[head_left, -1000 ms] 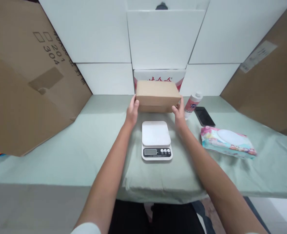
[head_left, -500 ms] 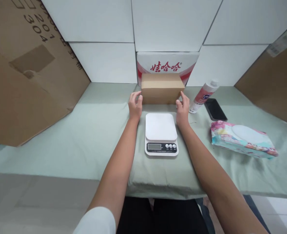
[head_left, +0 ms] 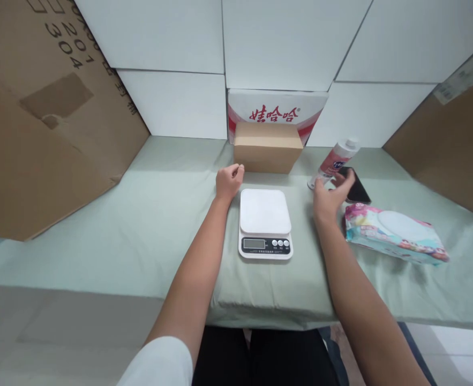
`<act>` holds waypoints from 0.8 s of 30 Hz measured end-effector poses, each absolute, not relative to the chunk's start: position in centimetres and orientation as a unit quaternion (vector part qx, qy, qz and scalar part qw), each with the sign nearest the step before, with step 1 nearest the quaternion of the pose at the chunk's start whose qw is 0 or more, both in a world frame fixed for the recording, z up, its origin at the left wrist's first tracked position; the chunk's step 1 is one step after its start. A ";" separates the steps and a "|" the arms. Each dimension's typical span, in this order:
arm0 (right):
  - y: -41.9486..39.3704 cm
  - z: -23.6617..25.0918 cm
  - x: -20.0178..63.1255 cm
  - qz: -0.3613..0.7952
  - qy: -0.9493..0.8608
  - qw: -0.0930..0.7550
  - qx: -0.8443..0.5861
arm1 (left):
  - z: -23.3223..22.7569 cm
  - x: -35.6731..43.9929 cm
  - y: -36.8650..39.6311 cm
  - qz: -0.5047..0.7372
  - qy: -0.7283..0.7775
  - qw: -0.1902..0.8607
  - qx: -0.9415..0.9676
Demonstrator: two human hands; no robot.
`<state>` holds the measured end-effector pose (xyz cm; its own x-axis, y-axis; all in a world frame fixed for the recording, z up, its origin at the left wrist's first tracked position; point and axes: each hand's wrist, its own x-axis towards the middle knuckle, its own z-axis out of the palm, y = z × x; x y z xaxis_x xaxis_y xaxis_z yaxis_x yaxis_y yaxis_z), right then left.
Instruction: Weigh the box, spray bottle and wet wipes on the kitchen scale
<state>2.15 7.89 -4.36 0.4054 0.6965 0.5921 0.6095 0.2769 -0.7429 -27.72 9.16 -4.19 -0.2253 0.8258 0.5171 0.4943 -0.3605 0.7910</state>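
Note:
A small brown cardboard box stands on the green-covered table against a red-and-white carton. In front of it lies a white kitchen scale with nothing on its plate. My left hand rests loosely curled on the cloth just left of the scale, holding nothing. My right hand has its fingers spread around the base of a leaning pink-and-white bottle, not clearly gripping it, beside a black phone.
A pack of wet wipes lies to the right of my right hand. Large brown cardboard sheets lean at the left and at the right. White panels form the back wall.
Both hands let go of the brown box, which now stands at the back. My left hand dropped beside the scale. My right hand moved right to the bottle.

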 end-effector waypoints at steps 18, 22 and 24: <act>6.7 -2.9 -1.1 0.237 -0.598 0.634 -0.429 | -4.2 -27.8 10.0 0.507 0.543 0.230 0.629; 3.4 -1.6 -3.7 0.335 -0.671 0.574 -0.327 | -4.3 -27.8 10.1 0.519 0.529 0.232 0.630; 2.4 -1.5 -4.4 0.363 -0.699 0.523 -0.325 | -4.3 -27.8 10.1 0.525 0.524 0.231 0.630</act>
<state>-4.40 2.42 -1.46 -0.2418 0.8348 0.4946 0.0754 0.5244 -0.8481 -27.85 10.13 -4.34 -0.0999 0.9023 0.4194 0.4171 -0.3447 0.8409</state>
